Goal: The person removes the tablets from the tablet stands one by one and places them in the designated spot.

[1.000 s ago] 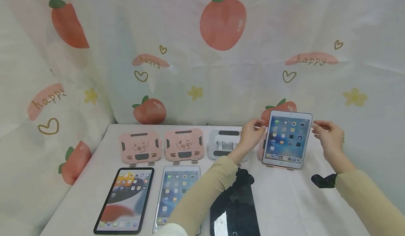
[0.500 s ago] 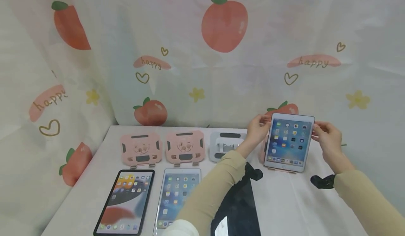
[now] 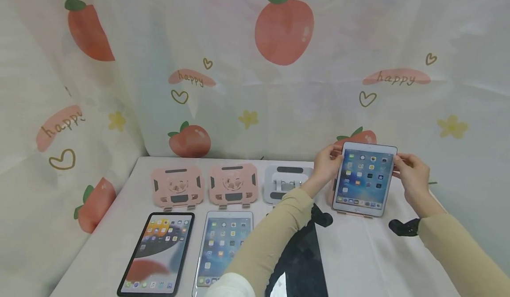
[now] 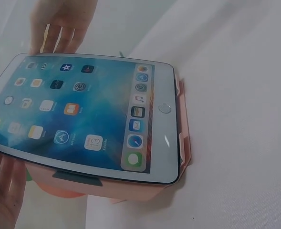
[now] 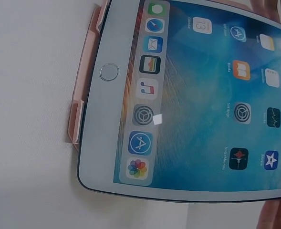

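Observation:
A white tablet [image 3: 364, 179] with its screen lit leans upright on a pink tablet stand [image 4: 130, 190], its lower edge in the stand's lip. The left hand [image 3: 327, 164] pinches the tablet's left edge near the top, thumb in front. On the opposite edge the right hand [image 3: 414, 173] grips it, thumb at the front and fingers behind. Most of the stand is hidden behind the tablet. Both wrist views show the home button end of the tablet sitting against the pink lip.
Two pink stands [image 3: 177, 186] and a grey stand [image 3: 284, 184] line the table's back edge. In front lie a black-framed tablet [image 3: 157, 252], a white tablet [image 3: 227, 239] partly under the left sleeve, and a dark tablet [image 3: 303, 266]. A printed cloth hangs behind.
Both hands have moved inward from beside the tablet to hold its left and right edges. The tablet stays leaning on the stand; the head view has shifted slightly.

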